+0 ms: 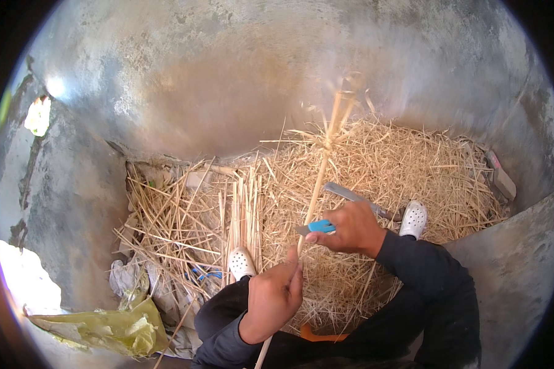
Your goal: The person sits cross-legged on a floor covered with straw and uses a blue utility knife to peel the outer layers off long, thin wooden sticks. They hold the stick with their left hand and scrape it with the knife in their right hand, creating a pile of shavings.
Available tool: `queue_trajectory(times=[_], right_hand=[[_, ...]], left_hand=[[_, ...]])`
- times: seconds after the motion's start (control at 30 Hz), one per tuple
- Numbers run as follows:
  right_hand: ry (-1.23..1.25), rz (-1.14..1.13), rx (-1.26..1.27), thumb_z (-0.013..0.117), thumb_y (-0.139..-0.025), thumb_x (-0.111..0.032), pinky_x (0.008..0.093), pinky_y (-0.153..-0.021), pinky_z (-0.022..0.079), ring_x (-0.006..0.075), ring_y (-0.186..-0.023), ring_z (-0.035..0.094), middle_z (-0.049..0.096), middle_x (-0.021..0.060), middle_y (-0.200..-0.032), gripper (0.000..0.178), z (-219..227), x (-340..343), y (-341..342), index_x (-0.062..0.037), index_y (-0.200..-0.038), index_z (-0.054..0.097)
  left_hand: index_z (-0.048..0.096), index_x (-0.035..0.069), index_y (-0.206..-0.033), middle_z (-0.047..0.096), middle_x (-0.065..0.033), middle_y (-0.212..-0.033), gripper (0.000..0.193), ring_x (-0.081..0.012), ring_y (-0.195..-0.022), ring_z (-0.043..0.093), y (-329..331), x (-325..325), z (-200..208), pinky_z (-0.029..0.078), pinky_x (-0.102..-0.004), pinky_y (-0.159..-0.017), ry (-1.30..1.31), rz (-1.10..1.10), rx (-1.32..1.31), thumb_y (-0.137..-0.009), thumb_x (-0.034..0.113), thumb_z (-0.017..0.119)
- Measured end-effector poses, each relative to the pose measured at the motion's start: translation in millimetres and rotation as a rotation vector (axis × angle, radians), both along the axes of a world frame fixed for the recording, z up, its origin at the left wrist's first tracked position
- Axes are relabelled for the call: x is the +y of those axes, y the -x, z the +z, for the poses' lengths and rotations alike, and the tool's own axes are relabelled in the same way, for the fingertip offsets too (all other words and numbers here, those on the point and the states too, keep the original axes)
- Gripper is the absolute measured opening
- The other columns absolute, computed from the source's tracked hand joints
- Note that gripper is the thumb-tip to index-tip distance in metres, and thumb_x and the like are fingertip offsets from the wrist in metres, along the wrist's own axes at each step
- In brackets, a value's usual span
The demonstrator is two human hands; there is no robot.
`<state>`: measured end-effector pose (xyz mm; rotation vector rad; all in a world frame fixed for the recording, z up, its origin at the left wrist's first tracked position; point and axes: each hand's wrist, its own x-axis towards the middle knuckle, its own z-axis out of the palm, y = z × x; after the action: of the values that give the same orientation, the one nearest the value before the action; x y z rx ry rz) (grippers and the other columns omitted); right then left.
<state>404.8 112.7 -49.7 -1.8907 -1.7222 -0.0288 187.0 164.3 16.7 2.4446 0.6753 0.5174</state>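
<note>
Shavings heap (406, 166): straw-coloured curls and slivers, loosely piled; landmark for this entry.
Long pale strip (318, 187): narrow, slanting above the shavings heap; far end, blurred and fringed with curls, stands before the wall beyond the heap.
Left hand (274, 297): near side of the heap; fingers folded, the strip pinched between thumb and fingers.
Right hand (354, 227): above the heap; fingers wrapped around a blue-handled knife (322, 226), its grey blade at the strip.
Curved grey blade (354, 195): lying on the heap.
Pale clogs, two: one (414, 218) on the heap's near right part, one (240, 263) at its left margin.
Cut sticks (246, 203): left of the heap, some side by side, others crossed at random.
Grey crumpled sheeting (129, 277) and yellow-green sheet (111, 329): farther left of the heap, toward the near side.
Block (503, 179): at the heap's right end, against the wall.
Wall (215, 74): grey, mottled, brown-stained, rising behind the heap; two bright, ragged openings (39, 115) well to the heap's left.
</note>
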Motion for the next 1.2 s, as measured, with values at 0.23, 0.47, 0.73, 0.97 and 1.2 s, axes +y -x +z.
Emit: queue_trajectory(times=[0.23, 0.47, 0.73, 0.97, 1.2], right_hand=[[0.017, -0.225, 0.051, 0.057, -0.078, -0.071, 0.0402, -0.045, 0.045, 0.0288, -0.045, 0.058, 0.054, 0.0097, -0.047, 0.065, 12, 11, -24, -0.009, -0.061, 0.064], [0.039, -0.116, -0.038, 0.052, -0.081, -0.072, 0.0416, -0.047, 0.046, 0.03, -0.049, 0.06, 0.06, 0.0147, -0.056, 0.065, -3, 2, -18, -0.0108, -0.072, 0.072], [0.027, -0.151, -0.021, 0.047, -0.081, -0.076, 0.0425, -0.047, 0.046, 0.03, -0.043, 0.057, 0.055, 0.0114, -0.046, 0.075, 1, -3, -17, -0.007, -0.056, 0.063], [-0.116, -0.113, -0.013, 0.047, -0.078, -0.079, 0.0423, -0.043, 0.042, 0.0293, -0.039, 0.053, 0.05, 0.0125, -0.042, 0.077, 6, 4, -1, -0.0076, -0.051, 0.06], [-0.045, -0.156, -0.021, 0.042, -0.077, -0.083, 0.0406, -0.04, 0.041, 0.0268, -0.037, 0.053, 0.05, 0.01, -0.042, 0.081, 13, 6, -13, -0.0084, -0.052, 0.061]], left_hand=[[0.064, -0.001, -0.114, 0.055, -0.0162, -0.061, 0.032, -0.0312, -0.051, 0.058, -8, 3, 6, 0.043, -0.0386, -0.047, -0.189, -0.008, 0.029, -0.083, 0.004, 0.065], [0.062, -0.002, -0.116, 0.054, -0.0136, -0.059, 0.035, -0.0289, -0.049, 0.058, -3, -4, 3, 0.043, -0.0384, -0.046, -0.209, -0.049, 0.047, -0.082, 0.003, 0.064], [0.059, -0.003, -0.121, 0.052, -0.0083, -0.059, 0.042, -0.0236, -0.045, 0.054, 0, -4, -4, 0.042, -0.0361, -0.044, -0.307, -0.089, 0.077, -0.081, 0.005, 0.062], [0.059, -0.003, -0.122, 0.05, -0.0058, -0.057, 0.044, -0.0214, -0.041, 0.049, -4, 5, 2, 0.041, -0.0341, -0.043, -0.477, -0.049, 0.136, -0.079, 0.007, 0.061], [0.059, -0.002, -0.123, 0.051, -0.0061, -0.058, 0.046, -0.0222, -0.042, 0.051, -4, 3, 2, 0.042, -0.0347, -0.043, -0.488, -0.042, 0.192, -0.078, 0.006, 0.06]])
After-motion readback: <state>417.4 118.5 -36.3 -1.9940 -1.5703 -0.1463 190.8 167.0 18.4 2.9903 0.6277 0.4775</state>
